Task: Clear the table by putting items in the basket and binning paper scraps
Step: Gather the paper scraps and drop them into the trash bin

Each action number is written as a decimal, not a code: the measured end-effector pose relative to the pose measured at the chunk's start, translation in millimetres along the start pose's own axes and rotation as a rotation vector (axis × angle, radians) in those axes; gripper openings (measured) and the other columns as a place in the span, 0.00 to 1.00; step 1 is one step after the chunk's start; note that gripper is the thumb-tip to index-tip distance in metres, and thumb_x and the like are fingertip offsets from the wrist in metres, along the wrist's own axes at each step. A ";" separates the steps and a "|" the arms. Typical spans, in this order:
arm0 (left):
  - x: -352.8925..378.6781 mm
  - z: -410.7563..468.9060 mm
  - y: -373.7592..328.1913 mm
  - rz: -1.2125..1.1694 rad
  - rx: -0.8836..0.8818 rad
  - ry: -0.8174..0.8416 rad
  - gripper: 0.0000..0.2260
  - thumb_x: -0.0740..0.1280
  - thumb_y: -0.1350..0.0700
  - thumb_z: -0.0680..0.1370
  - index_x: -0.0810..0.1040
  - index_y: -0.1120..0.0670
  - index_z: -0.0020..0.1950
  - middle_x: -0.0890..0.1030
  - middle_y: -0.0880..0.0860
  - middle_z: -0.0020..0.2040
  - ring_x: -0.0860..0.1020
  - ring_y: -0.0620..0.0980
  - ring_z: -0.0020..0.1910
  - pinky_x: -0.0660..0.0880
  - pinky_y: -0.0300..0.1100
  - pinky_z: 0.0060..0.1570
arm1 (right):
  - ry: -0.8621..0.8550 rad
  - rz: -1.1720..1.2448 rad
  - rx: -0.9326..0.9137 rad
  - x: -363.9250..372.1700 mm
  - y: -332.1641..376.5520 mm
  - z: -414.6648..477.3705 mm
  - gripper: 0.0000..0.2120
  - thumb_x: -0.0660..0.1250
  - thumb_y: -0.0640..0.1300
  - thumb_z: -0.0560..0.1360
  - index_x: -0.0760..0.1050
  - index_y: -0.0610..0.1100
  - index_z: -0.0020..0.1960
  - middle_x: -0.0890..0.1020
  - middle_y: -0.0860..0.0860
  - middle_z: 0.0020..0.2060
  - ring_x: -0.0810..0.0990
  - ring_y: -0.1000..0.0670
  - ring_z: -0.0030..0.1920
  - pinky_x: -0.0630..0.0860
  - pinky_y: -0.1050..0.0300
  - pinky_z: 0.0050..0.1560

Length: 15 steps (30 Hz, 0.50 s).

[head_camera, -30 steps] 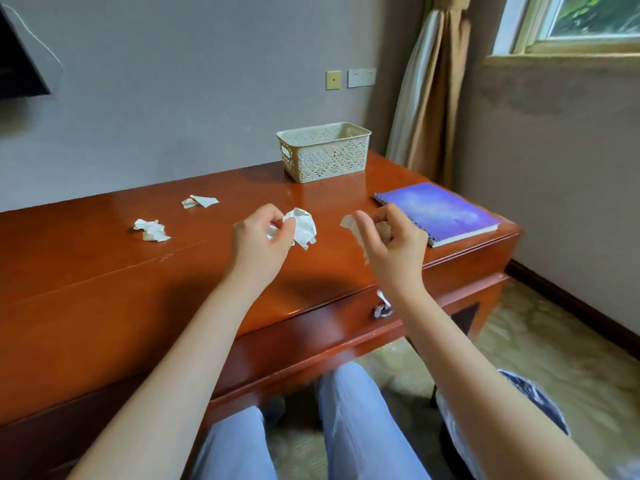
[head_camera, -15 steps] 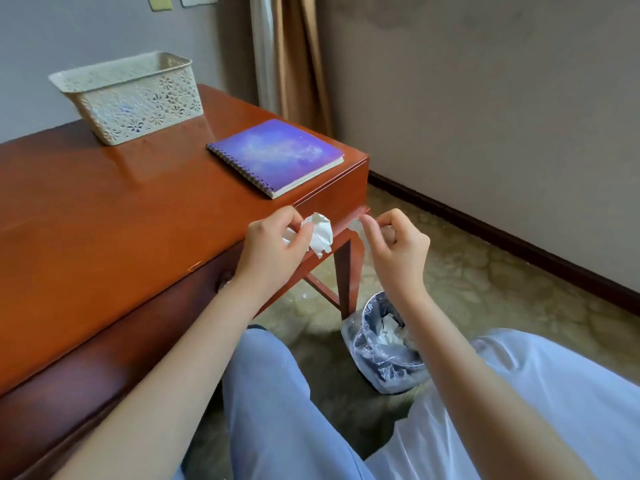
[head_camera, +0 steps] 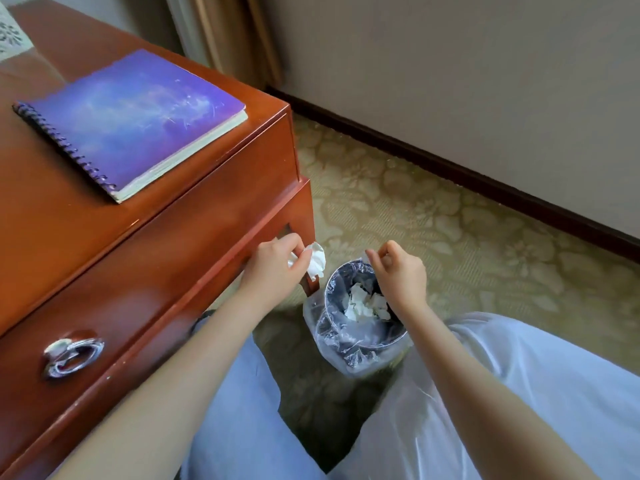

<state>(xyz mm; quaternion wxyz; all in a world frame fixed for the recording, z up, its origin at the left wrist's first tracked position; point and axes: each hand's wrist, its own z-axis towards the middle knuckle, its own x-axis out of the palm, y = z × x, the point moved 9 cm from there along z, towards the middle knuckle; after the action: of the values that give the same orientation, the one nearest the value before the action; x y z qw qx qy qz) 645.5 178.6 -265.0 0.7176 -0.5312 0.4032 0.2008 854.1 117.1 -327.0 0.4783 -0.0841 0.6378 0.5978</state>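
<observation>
**Two hands carry paper scraps to a floor bin beside a wooden worktop**

A reddish wooden worktop (head_camera: 69,220) fills the left side. On it lies a closed purple spiral notebook (head_camera: 131,116), its binding along the left edge and running from far left to near right. A corner of a white lattice basket (head_camera: 8,32) shows at the far left. A silver ring handle (head_camera: 72,353) hangs on the drawer front. A beige curtain (head_camera: 225,36) hangs at the far wall, and patterned carpet (head_camera: 450,237) meets a dark baseboard (head_camera: 485,181).

On the floor, just right of the worktop's corner leg (head_camera: 304,216), stands a small round bin (head_camera: 363,344) with a clear plastic liner. White paper scraps (head_camera: 363,303) lie inside it. The person's knees flank the bin on the near side.

The left hand (head_camera: 273,263) has curled fingers that pinch a crumpled paper wad (head_camera: 316,259). The wad hangs downward, taller than wide, in front of the leg and just left of the bin's rim.

The right hand (head_camera: 401,271) hovers over the bin's mouth, fingers curled, thumb and forefinger pinching a small scrap (head_camera: 364,259) that is mostly hidden.
</observation>
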 end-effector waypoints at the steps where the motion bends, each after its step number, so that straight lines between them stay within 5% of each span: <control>1: 8.3 5.1 3.7 0.009 -0.007 0.015 0.10 0.66 0.55 0.76 0.74 0.58 0.36 0.76 0.57 0.31 0.72 0.58 0.30 0.71 0.50 0.31 | 0.032 -0.051 0.005 9.3 -10.8 3.6 0.15 0.67 0.50 0.75 0.73 0.37 0.40 0.80 0.42 0.29 0.79 0.40 0.33 0.71 0.53 0.32; 7: 52.4 28.1 15.6 0.023 -0.038 0.115 0.09 0.65 0.55 0.76 0.73 0.57 0.38 0.74 0.53 0.29 0.68 0.51 0.26 0.64 0.42 0.29 | 0.202 -0.285 -0.020 55.9 -55.9 23.8 0.15 0.64 0.51 0.77 0.73 0.38 0.42 0.80 0.41 0.32 0.78 0.38 0.34 0.72 0.52 0.32; 12: 82.7 43.6 24.2 -0.012 -0.037 0.184 0.09 0.64 0.56 0.76 0.71 0.55 0.37 0.77 0.57 0.33 0.72 0.58 0.30 0.71 0.49 0.32 | 0.366 -0.486 -0.088 86.5 -81.3 33.3 0.13 0.57 0.50 0.80 0.63 0.43 0.42 0.76 0.45 0.32 0.73 0.44 0.32 0.63 0.58 0.30; 15: 95.1 51.4 31.6 -0.013 -0.052 0.197 0.09 0.64 0.56 0.76 0.71 0.55 0.36 0.77 0.58 0.33 0.73 0.60 0.31 0.72 0.52 0.33 | 0.467 -0.519 -0.125 104.4 -91.7 34.9 0.12 0.57 0.51 0.80 0.69 0.42 0.47 0.80 0.45 0.41 0.79 0.42 0.40 0.66 0.57 0.34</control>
<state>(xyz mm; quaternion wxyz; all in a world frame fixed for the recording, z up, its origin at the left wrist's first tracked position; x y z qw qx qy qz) 698.2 224.0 -353.6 0.6619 -0.5692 0.4630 0.1535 879.1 170.1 -457.7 0.4497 -0.4070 0.6493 0.4589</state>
